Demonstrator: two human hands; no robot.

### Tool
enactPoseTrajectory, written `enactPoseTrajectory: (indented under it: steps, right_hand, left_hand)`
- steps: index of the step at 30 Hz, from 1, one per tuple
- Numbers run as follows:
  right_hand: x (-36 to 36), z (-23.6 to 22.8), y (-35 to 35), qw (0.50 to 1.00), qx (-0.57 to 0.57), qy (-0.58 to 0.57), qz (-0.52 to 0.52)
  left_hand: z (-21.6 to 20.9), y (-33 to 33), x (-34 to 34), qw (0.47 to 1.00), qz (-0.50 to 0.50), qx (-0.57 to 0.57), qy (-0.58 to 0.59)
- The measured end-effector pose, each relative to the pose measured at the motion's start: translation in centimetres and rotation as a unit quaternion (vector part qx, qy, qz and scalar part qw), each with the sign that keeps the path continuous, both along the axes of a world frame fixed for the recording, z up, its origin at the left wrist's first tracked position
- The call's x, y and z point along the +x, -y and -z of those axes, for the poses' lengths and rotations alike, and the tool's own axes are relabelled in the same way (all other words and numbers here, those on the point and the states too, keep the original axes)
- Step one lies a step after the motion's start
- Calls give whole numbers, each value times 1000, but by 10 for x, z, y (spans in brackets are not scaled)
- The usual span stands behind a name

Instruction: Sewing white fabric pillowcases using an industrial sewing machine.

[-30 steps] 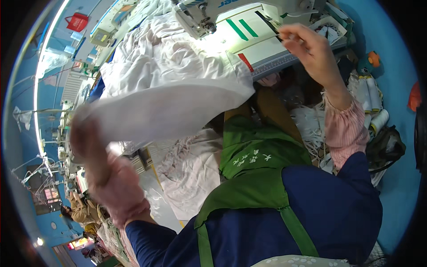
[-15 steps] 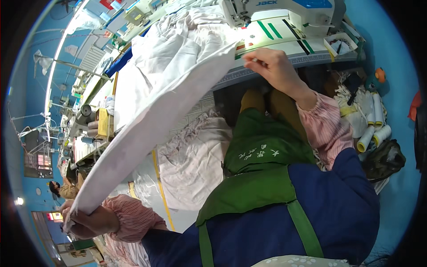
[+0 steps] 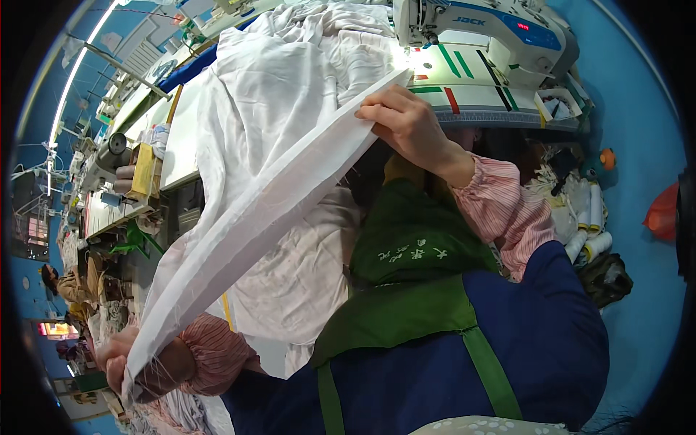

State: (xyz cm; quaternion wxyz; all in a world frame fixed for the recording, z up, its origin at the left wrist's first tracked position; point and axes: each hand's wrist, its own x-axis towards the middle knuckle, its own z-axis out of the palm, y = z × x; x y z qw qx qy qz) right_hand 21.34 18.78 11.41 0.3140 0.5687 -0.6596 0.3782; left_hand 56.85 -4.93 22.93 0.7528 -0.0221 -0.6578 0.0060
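A long strip of white fabric [image 3: 250,210] stretches diagonally from the sewing machine [image 3: 482,32] down to the lower left. Its far end lies by the machine's needle. My left hand [image 3: 134,362] grips the near end at the lower left, partly covered by the cloth. Close to the machine, my right hand [image 3: 409,127] pinches the strip's edge between thumb and fingers. More white cloth [image 3: 279,94] is heaped in folds on the table left of the needle and hangs down beneath the strip.
A small white box [image 3: 558,105] sits on the table's right end. Thread cones [image 3: 594,210] and a dark bag [image 3: 605,279] lie below it. Other sewing stations line the left, with a yellow box [image 3: 147,170] nearby. A person [image 3: 72,283] sits at the far left.
My right hand has closed on the strip's edge, after hovering beside it with nothing held. The strip has turned and shows a folded edge. The left hand still holds its near end.
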Motion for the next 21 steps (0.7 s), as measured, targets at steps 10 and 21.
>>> enactPoseTrajectory:
  steps: [10,21]
  right_hand:
    - [-16,-13,4,998,-18,25,-57]
    - [15,48,-96,997,18,78,-1]
  left_hand:
    - [-7,17,23,971,164,-52,167]
    - [-22,15,-28,840,339,-10,423]
